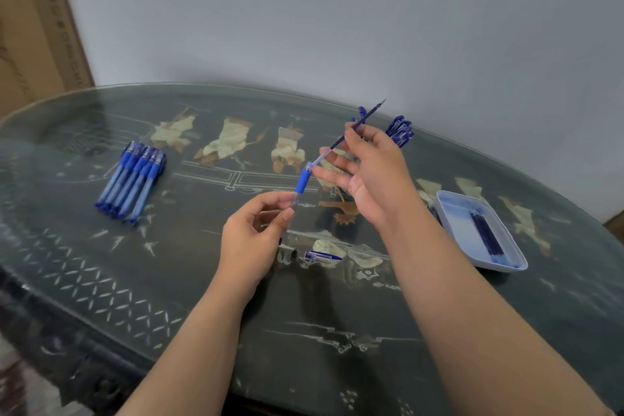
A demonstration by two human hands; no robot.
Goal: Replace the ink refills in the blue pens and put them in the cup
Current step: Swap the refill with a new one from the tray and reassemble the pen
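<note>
left hand [256,233] grip pinches the pen barrel [301,181], right hand [371,172] grip pinches the refill [371,112].

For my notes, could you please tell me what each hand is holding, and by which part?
Left hand pinches the pen barrel just below its blue grip; right hand pinches the ink refill around its middle.

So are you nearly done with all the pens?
Not yet. The bunch of pens behind the right hand looks finished. Now the left hand holds a barrel while the right pinches its refill, half in. A row of pens waits on the left, with refills in the tray.
</note>
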